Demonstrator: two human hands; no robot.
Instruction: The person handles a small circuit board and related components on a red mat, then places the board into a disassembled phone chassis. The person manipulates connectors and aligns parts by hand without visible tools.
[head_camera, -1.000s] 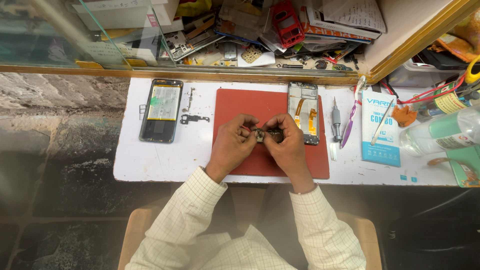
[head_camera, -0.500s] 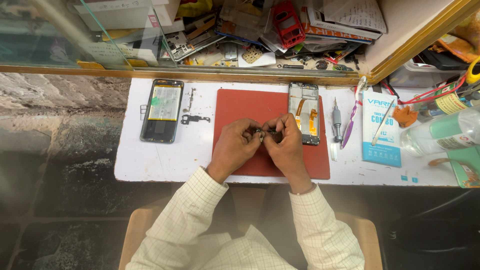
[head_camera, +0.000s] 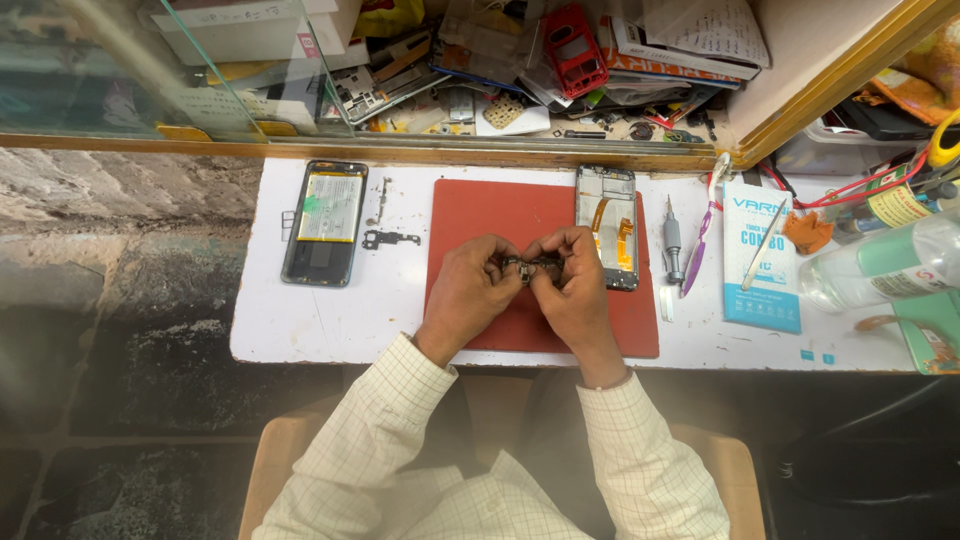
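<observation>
White table (head_camera: 300, 335) under a cluttered glass shelf carries a red mat (head_camera: 480, 210) at centre. Both hands meet over the mat: left hand (head_camera: 468, 290) and right hand (head_camera: 578, 292) are each pinched shut on 1 small dark component (head_camera: 530, 266), held between the fingertips, probably to steady it close under the eyes. At 9 o'clock of the hands lies an opened phone (head_camera: 323, 222) with its battery showing; at 1 o'clock a phone frame (head_camera: 607, 225) overlaps the mat edge. At 3 o'clock: screwdriver (head_camera: 673, 240), blue packet (head_camera: 762, 255). Nothing blocks the hands.
</observation>
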